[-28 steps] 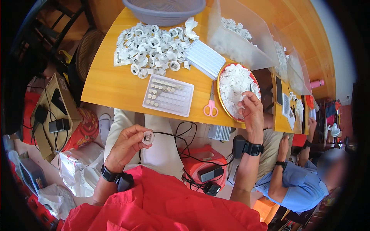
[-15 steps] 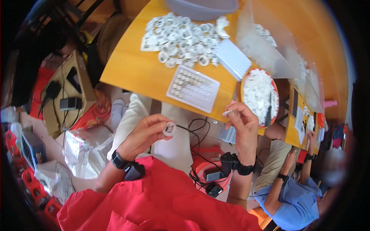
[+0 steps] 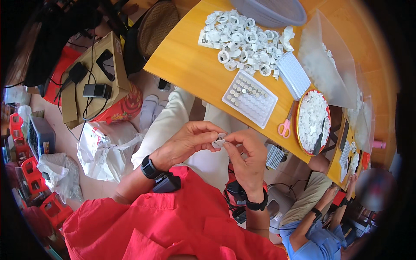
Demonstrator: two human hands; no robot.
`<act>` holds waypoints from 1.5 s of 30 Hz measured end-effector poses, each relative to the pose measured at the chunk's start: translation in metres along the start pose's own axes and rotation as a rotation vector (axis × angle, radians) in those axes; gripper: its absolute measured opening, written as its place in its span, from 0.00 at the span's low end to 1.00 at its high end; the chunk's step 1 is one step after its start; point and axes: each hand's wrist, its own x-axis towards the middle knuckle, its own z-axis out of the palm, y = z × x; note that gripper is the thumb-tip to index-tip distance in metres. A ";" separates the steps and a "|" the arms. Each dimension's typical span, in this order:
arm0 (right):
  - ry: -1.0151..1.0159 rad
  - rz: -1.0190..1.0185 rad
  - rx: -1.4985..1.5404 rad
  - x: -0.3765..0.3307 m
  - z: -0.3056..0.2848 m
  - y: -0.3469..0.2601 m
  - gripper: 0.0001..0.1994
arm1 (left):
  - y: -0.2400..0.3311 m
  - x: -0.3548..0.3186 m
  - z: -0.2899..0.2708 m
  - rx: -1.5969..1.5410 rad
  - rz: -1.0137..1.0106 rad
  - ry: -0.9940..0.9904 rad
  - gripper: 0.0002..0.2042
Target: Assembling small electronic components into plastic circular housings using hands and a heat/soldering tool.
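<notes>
Over my lap, my left hand (image 3: 184, 141) pinches a small round white plastic housing (image 3: 218, 143) between thumb and fingers. My right hand (image 3: 249, 158) meets it there, thumb and fingertips closed at the housing's right side. What the right fingertips hold is mostly hidden; a small white piece was in them in the earlier frame. On the table ahead is a clear tray (image 3: 260, 118) partly filled with silver button cells (image 3: 242, 89). Behind it lies a heap of similar white round housings (image 3: 247, 41).
Stacked white trays (image 3: 294, 74) stand right of the heap, beside pink-handled scissors (image 3: 284, 128). A red-rimmed dish (image 3: 298, 134) holds many small white pieces. A grey basin (image 3: 273, 11) is at the back. A co-worker in blue (image 3: 314, 232) sits at right; a cardboard box (image 3: 117, 65) stands left.
My right hand has moved left and my left hand slightly right, so they now meet at the housing. The view has shifted, placing the table farther right in the picture.
</notes>
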 end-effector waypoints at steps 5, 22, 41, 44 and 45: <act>-0.029 0.013 -0.055 -0.001 0.000 -0.001 0.04 | -0.002 0.000 -0.001 0.064 -0.009 0.022 0.11; 0.032 -0.031 -0.170 -0.005 0.001 0.005 0.05 | -0.008 0.005 0.000 0.169 -0.021 0.009 0.12; 0.263 0.070 0.154 -0.016 0.015 0.028 0.07 | -0.010 0.007 0.011 0.355 0.192 0.070 0.08; 0.173 0.281 0.398 -0.019 0.016 0.032 0.06 | -0.014 0.006 0.009 0.521 0.227 0.133 0.08; 0.170 0.295 0.436 -0.019 0.016 0.032 0.05 | -0.015 0.006 0.010 0.522 0.226 0.131 0.08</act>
